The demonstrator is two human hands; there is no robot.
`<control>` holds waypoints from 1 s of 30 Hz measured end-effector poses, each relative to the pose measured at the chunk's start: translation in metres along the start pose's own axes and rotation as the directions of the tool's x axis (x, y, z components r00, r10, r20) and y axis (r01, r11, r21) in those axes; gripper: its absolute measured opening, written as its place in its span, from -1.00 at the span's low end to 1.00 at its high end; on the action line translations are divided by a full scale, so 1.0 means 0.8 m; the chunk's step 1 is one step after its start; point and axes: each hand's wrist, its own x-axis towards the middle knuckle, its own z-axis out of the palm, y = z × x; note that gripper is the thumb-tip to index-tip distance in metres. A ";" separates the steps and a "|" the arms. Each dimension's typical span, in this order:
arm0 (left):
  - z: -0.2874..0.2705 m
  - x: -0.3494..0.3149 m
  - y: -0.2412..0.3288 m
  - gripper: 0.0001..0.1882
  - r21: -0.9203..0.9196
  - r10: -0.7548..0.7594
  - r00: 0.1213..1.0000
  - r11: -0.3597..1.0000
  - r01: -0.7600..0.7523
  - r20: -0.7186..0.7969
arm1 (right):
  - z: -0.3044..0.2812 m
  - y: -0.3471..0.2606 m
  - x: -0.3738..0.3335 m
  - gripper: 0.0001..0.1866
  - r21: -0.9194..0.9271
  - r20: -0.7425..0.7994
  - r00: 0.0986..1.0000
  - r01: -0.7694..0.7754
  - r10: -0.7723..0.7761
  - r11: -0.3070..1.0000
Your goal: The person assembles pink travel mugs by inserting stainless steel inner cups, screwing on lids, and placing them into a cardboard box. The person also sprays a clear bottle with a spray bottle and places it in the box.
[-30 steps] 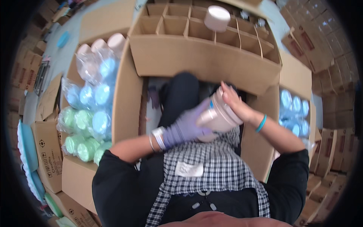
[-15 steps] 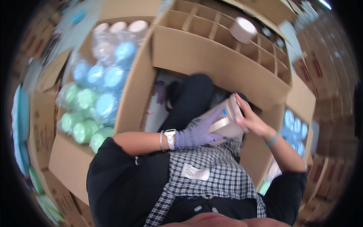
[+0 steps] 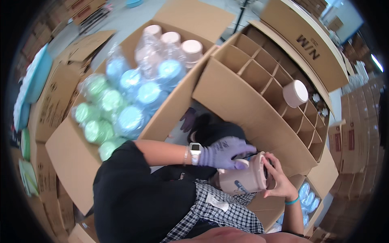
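A pale pink plastic jug with a handle and a dark print on its side lies tilted over my lap. My left hand, in a purple glove, is closed at the jug's handle from above. My bare right hand holds the jug's right end, thumb and fingers around the rim. Beyond them stands a carton with cardboard dividers, and one pink jug sits upright in a compartment.
At left, an open carton holds bagged green jugs, blue jugs and pink jugs. More blue ones sit in a box at right. A purple glove lies on the floor. Stacked cartons line the right.
My view has swung, so the cartons sit differently in it. The jug has turned: its dark print now faces up, and my left hand has shifted over the handle.
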 end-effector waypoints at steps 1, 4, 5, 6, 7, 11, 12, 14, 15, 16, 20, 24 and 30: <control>-0.030 0.016 0.006 -0.23 0.252 0.200 0.964 0.956 -0.152 -0.176 | -0.011 -0.005 0.009 0.43 0.179 0.036 0.999 -0.026 0.020 0.984; -0.145 0.072 0.006 -0.44 0.524 0.340 0.855 0.846 -0.097 -0.391 | -0.048 0.012 0.029 0.34 0.015 0.085 0.994 0.070 -0.071 0.997; -0.187 0.089 -0.002 -0.46 0.488 0.331 0.818 0.870 -0.071 -0.470 | -0.057 0.016 0.037 0.32 -0.016 0.107 0.991 0.082 -0.080 0.997; -0.211 0.106 0.007 -0.59 0.305 0.255 0.737 0.950 -0.070 -0.626 | -0.065 0.020 0.045 0.28 -0.020 0.077 0.993 0.091 -0.089 0.996; -0.229 0.117 0.002 -0.61 0.207 0.143 0.663 0.978 0.018 -0.735 | -0.073 0.029 0.051 0.28 -0.035 0.058 0.994 0.097 -0.095 0.995; -0.250 0.090 -0.039 -0.79 0.675 0.581 0.734 0.700 -0.232 -0.351 | -0.092 0.039 0.075 0.31 -0.030 -0.027 0.999 0.034 -0.035 0.999; -0.219 0.067 -0.061 -0.81 0.643 0.499 0.833 0.724 -0.250 -0.239 | -0.088 0.045 0.070 0.31 0.009 -0.022 1.000 0.002 -0.002 1.000; -0.138 0.030 -0.121 -0.84 0.431 0.119 0.928 0.901 0.048 -0.352 | -0.088 0.059 0.073 0.31 0.077 -0.063 0.997 -0.034 0.039 0.996; -0.082 -0.003 -0.163 -0.85 0.065 -0.393 0.795 0.879 0.472 -0.462 | -0.091 0.061 0.080 0.31 0.024 -0.058 0.998 -0.009 0.010 1.000; -0.041 -0.030 -0.218 -0.83 -0.101 -0.613 0.631 0.751 0.653 -0.476 | -0.094 0.058 0.084 0.30 -0.030 -0.048 0.999 0.014 -0.016 0.999; 0.053 -0.118 -0.445 -0.58 -0.058 -0.923 0.090 0.120 0.991 -0.373 | -0.091 0.025 0.094 0.22 -0.165 -0.028 0.997 0.065 -0.071 0.984; 0.084 -0.213 -0.576 -0.32 0.221 -0.796 0.437 0.378 0.899 -0.418 | -0.089 0.023 0.078 0.17 -0.176 -0.044 0.994 0.094 -0.104 0.980; 0.034 -0.109 -0.526 -0.39 -0.373 -0.875 0.075 0.280 0.885 -0.479 | -0.040 0.005 0.026 -0.04 -0.157 -0.250 0.964 0.051 -0.090 0.986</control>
